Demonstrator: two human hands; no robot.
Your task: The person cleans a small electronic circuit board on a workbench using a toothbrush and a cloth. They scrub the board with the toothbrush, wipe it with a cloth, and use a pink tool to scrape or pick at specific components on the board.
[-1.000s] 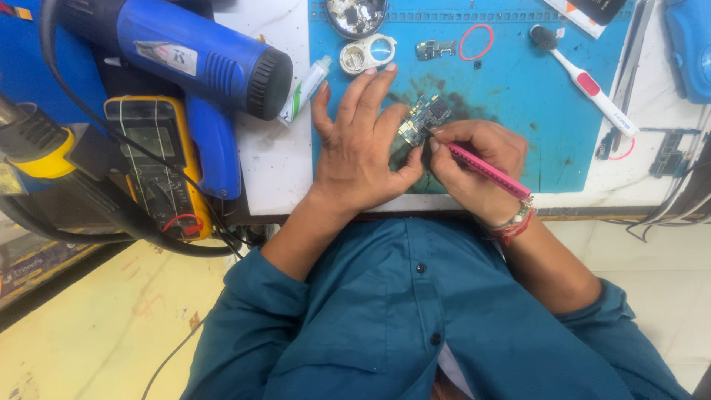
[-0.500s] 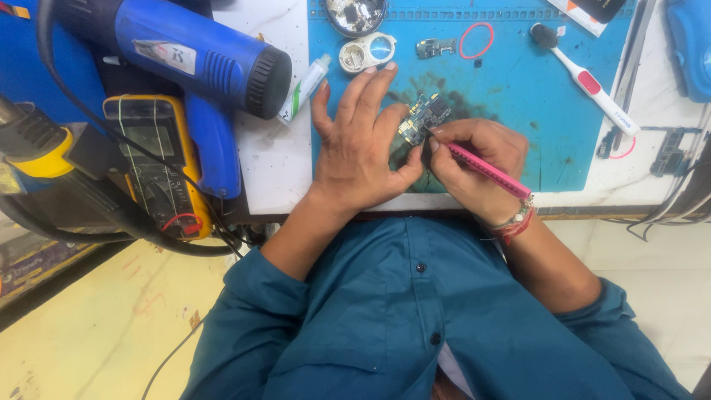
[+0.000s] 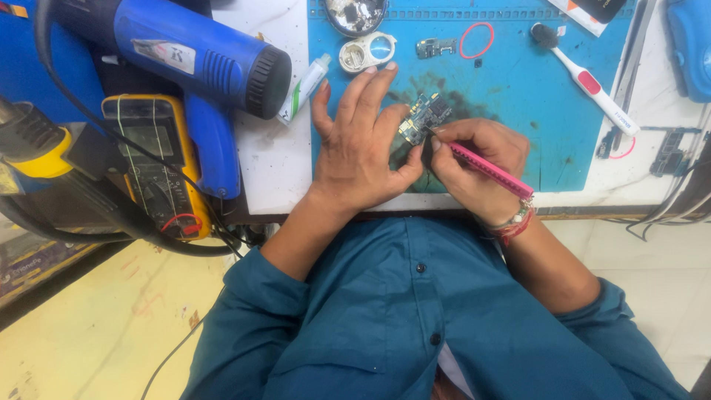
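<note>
Illumination is bright, even and diffuse, from above. Shadows are soft and short beneath the hands (image 3: 415,148) on the blue mat (image 3: 533,96). Mild glare marks the white desk (image 3: 270,159). Focus is sharp at centre; edges show slight wide-angle distortion.

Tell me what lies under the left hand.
The left hand presses on a small circuit board over the blue mat. Only the board's upper end shows; the rest is covered.

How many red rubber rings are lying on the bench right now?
2. One red ring lies on the blue mat near its top edge, left of the toothbrush. A smaller ring sits off the mat's right edge. Others may be hidden under clutter.
</note>
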